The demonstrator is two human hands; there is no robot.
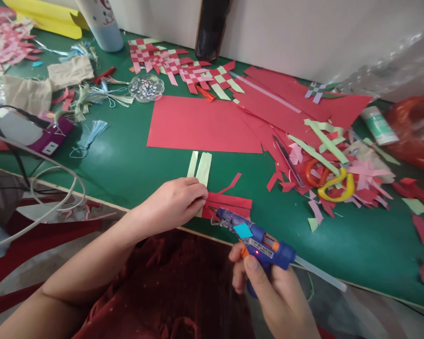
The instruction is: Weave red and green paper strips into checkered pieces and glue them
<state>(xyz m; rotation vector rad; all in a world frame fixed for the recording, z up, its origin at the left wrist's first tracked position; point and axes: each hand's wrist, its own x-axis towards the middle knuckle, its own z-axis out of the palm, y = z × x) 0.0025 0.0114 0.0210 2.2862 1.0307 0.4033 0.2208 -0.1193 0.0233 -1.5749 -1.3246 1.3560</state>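
My left hand [178, 200] is closed in a pinch on red paper strips [229, 201] lying near the table's front edge, with pale green strips [201, 167] running under them. My right hand [272, 289] grips a blue hot glue gun [259, 240] with an orange trigger. Its nozzle points left at the red strips, just beside my left fingertips. A clear glue stick [320, 275] juts from the gun's back.
On the green table [127, 165] lie a large red paper sheet [205, 125], woven red-and-green pieces [183, 68], scissors with yellow and orange handles [330, 181], a dish of googly eyes [146, 88], tassels, a glue stick tube [378, 125] and paper scraps. Cables lie at left.
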